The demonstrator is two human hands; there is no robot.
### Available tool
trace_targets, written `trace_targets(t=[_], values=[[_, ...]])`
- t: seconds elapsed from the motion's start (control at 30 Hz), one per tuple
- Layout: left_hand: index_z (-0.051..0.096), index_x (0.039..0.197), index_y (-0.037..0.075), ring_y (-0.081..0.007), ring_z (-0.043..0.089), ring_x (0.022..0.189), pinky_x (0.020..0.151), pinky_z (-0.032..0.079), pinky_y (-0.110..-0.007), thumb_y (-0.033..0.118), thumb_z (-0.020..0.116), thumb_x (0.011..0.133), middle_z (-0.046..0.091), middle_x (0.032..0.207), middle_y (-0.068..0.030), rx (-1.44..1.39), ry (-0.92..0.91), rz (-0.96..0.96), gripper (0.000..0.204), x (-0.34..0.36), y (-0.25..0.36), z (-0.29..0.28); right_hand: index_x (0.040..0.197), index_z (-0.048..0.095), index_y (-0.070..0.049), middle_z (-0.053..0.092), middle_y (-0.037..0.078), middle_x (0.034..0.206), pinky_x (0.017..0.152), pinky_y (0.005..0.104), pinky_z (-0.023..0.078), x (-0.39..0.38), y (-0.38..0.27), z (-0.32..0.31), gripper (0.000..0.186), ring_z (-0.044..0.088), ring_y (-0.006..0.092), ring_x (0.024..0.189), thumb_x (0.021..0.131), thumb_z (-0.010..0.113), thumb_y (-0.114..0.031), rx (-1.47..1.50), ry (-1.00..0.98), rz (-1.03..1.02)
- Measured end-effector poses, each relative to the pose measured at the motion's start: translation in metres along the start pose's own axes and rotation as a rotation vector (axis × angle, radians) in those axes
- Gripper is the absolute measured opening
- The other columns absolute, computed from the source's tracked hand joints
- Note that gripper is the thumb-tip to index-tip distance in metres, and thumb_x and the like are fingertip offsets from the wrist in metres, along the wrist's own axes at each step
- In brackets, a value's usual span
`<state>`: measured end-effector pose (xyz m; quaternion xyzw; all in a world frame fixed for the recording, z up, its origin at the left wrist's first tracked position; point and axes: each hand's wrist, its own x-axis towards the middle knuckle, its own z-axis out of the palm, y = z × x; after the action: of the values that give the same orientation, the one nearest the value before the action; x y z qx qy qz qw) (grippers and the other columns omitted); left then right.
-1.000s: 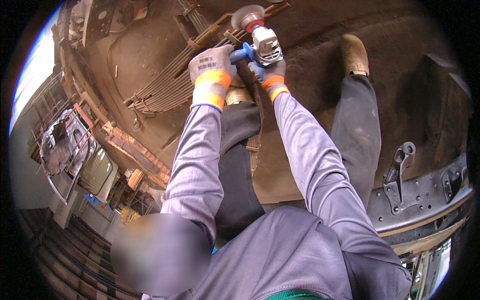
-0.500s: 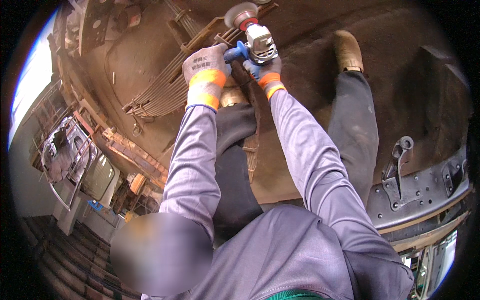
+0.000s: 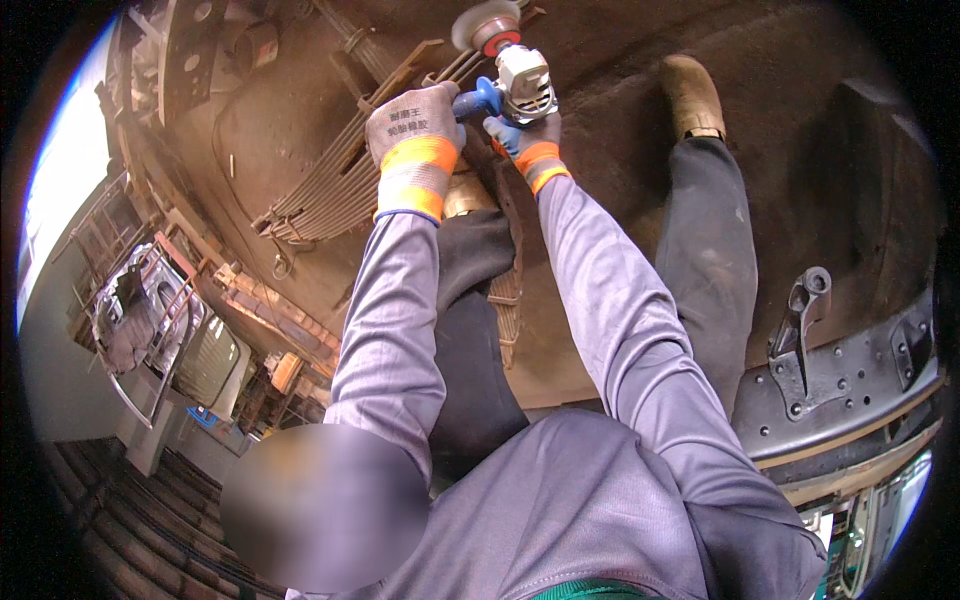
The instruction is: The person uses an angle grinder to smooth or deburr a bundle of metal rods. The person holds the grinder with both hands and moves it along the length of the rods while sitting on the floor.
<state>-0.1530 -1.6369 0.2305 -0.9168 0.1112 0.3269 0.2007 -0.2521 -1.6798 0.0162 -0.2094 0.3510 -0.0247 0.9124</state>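
Both hands on angle grinder [image 3: 515, 75], held out over the leaf spring stack [image 3: 330, 190] on the dirty floor. L hand [image 3: 415, 130]: grip closed round the blue side handle. R hand [image 3: 525, 145]: grip wrapped under the body. Wheel at stack's end; spring looks mostly rusty, so grinding prob. early.

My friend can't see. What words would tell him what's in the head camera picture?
Two gloved hands hold an angle grinder over a stack of long rusty metal strips. The left hand grips its blue side handle; the right hand holds the body. Below are grey sleeves, dark trousers and brown boots on a dusty floor.
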Motion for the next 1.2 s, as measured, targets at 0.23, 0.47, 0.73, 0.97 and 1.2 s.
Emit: trace_targets(t=[0.23, 0.47, 0.73, 0.97, 1.2], values=[[0.068, 0.117, 0.030, -0.0288, 0.071, 0.104, 0.087, 0.057, -0.045, 0.032, 0.078, 0.081, 0.074, 0.108, -0.0071, 0.035, 0.027, 0.020, 0.038, 0.002, 0.015, -0.008, 0.121, 0.060, -0.005, 0.070, 0.004, 0.112, 0.086, 0.0315, 0.057, -0.002, -0.012, 0.000, 0.064, 0.068, 0.0140, 0.096, 0.065, 0.089, -0.007, -0.271, 0.021, -0.127], [0.068, 0.117, 0.029, -0.0288, 0.071, 0.105, 0.088, 0.057, -0.045, 0.031, 0.077, 0.081, 0.074, 0.109, -0.0067, 0.049, 0.096, 0.042, 0.037, 0.007, 0.033, -0.021, 0.127, 0.057, -0.004, 0.069, 0.006, 0.119, 0.094, 0.0341, 0.055, 0.009, -0.033, 0.001, 0.069, 0.068, 0.0173, 0.104, 0.065, 0.087, -0.005, -0.372, -0.033, -0.129], [0.072, 0.111, 0.026, -0.0288, 0.073, 0.098, 0.082, 0.058, -0.044, 0.027, 0.074, 0.083, 0.076, 0.101, -0.0069, 0.031, 0.199, 0.002, 0.028, 0.005, 0.050, -0.050, 0.133, 0.055, -0.006, 0.067, 0.008, 0.127, 0.102, 0.0412, 0.053, 0.025, -0.072, 0.011, 0.064, 0.065, 0.0215, 0.114, 0.073, 0.074, -0.007, -0.394, -0.055, -0.039], [0.073, 0.106, 0.026, -0.0287, 0.073, 0.095, 0.081, 0.058, -0.043, 0.028, 0.075, 0.081, 0.075, 0.097, -0.0074, 0.082, 0.165, 0.067, 0.025, 0.008, 0.073, -0.055, 0.112, 0.064, -0.004, 0.071, 0.002, 0.098, 0.075, 0.0312, 0.058, 0.004, -0.078, 0.000, 0.055, 0.067, 0.0132, 0.080, 0.064, 0.090, -0.002, -0.453, 0.107, -0.231], [0.074, 0.108, 0.025, -0.0277, 0.073, 0.096, 0.084, 0.058, -0.042, 0.027, 0.075, 0.083, 0.076, 0.098, -0.0067, 0.090, 0.129, 0.070, 0.025, 0.007, 0.091, -0.049, 0.112, 0.065, -0.004, 0.072, 0.003, 0.096, 0.078, 0.0326, 0.058, 0.015, -0.074, -0.024, 0.054, 0.067, 0.0129, 0.080, 0.064, 0.089, -0.009, -0.625, 0.060, -0.245]])
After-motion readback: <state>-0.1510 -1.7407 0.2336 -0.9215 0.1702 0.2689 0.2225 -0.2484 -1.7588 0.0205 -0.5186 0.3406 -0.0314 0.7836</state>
